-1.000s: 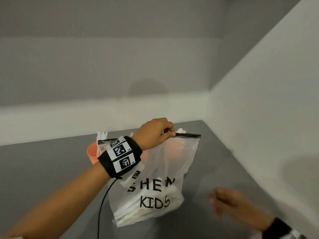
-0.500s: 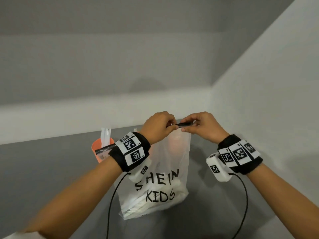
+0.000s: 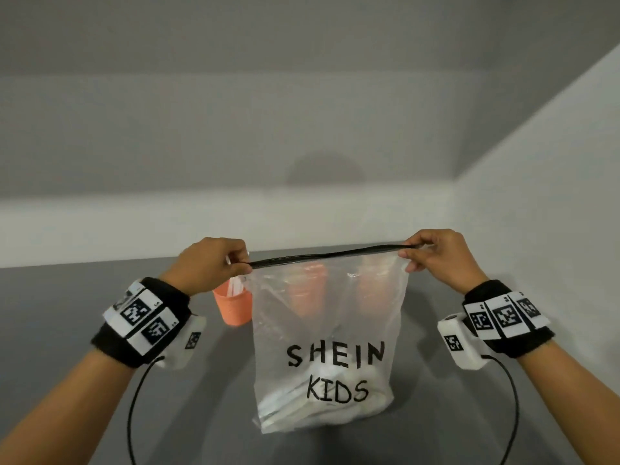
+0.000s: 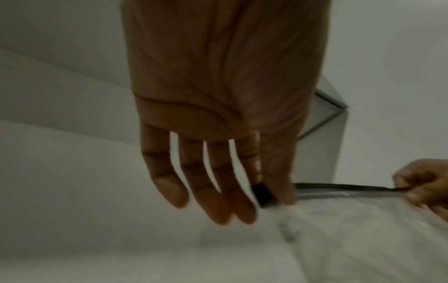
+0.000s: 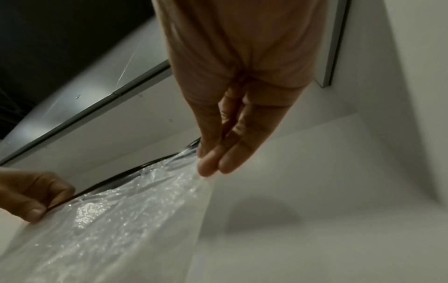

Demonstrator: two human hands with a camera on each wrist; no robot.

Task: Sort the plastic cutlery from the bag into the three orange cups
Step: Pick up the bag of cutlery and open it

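A clear plastic bag [image 3: 328, 330] printed "SHEIN KIDS" hangs over the grey table, white plastic cutlery [image 3: 295, 407] lying in its bottom. Its black zip strip [image 3: 325, 255] is stretched flat between my hands. My left hand [image 3: 240, 265] pinches the strip's left end, and my right hand [image 3: 407, 251] pinches the right end. One orange cup [image 3: 233, 307] with white cutlery in it stands behind the bag's left edge. Two more orange cups [image 3: 307, 290] show blurred through the plastic. In the left wrist view my left hand [image 4: 269, 199] pinches the black strip between thumb and forefinger.
The grey table [image 3: 67, 323] ends at a pale wall ledge [image 3: 134, 226] behind the cups. A white wall [image 3: 536, 229] closes the right side. Black cables hang from both wrist cameras.
My right hand came up from the lower right and took the zip strip beside my left hand. The hands then moved apart, stretching the strip wide.
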